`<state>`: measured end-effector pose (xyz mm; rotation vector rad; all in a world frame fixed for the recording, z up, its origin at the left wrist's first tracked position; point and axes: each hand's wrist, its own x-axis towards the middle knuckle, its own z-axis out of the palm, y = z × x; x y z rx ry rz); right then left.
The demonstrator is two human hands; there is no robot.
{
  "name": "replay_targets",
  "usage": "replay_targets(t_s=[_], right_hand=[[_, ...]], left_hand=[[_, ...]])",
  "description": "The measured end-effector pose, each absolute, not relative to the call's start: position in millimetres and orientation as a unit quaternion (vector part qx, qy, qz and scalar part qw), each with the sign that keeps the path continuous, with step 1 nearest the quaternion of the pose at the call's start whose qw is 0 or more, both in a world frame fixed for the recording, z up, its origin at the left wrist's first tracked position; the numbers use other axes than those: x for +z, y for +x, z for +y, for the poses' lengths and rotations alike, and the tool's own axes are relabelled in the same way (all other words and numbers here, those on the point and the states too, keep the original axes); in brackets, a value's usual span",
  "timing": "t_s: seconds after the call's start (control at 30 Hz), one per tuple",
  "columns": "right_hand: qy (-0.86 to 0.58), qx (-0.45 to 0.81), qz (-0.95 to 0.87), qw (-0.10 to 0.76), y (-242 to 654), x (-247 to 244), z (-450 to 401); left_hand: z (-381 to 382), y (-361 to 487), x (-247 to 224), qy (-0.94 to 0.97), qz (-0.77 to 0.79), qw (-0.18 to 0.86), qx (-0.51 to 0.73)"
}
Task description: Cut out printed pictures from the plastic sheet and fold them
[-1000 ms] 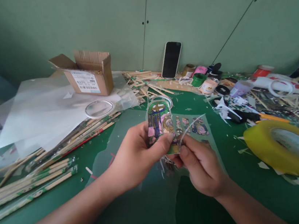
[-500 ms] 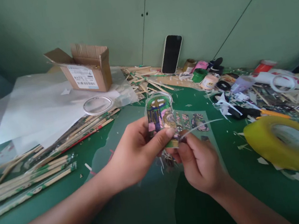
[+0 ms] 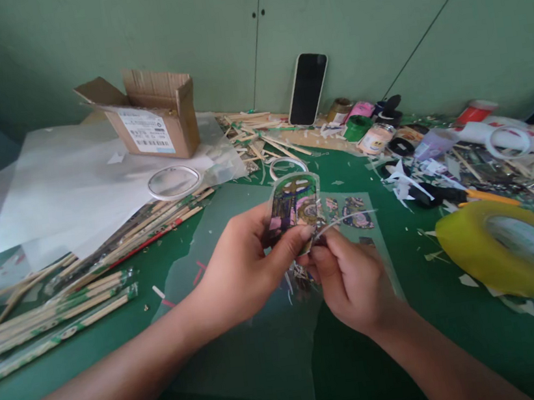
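Near the middle of the view, my left hand (image 3: 250, 261) grips a small colourful patterned piece (image 3: 297, 202) with a rounded top and a clear edge, its thumb across the lower part. Close against the lower right of that piece, my right hand (image 3: 355, 273) pinches a thin whitish strip (image 3: 348, 218), which curves out to the right. Under both hands lies a translucent sheet (image 3: 269, 364) on the green table. Small patterned pieces (image 3: 356, 212) rest on this sheet just beyond my right hand.
An open cardboard box (image 3: 159, 125) stands at the back left, near bundled sticks (image 3: 66, 318). A phone (image 3: 309, 88) leans on the wall. Yellow tape (image 3: 510, 250), small jars (image 3: 376, 138) and scraps fill the right side.
The patterned piece has tilted and moved slightly right, exposing a white ring behind it. The strip's visible part is a little shorter, and the view has shifted slightly.
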<state>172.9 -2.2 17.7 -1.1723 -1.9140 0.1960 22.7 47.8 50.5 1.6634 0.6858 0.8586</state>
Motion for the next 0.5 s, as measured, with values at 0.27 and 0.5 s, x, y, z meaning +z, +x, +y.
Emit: replay_targets(t_s=[0.27,0.5], right_hand=[[-0.478,0.017,-0.776,0.412,174.1,16.0,-0.2],[-0.466,0.05,-0.778,0.419,174.8,18.7,0.7]], left_hand=[[45.1,23.3,49.5,0.694,0.332,0.516,0.377],[48.0,24.6,53.8,0.638,0.316,0.589,0.381]])
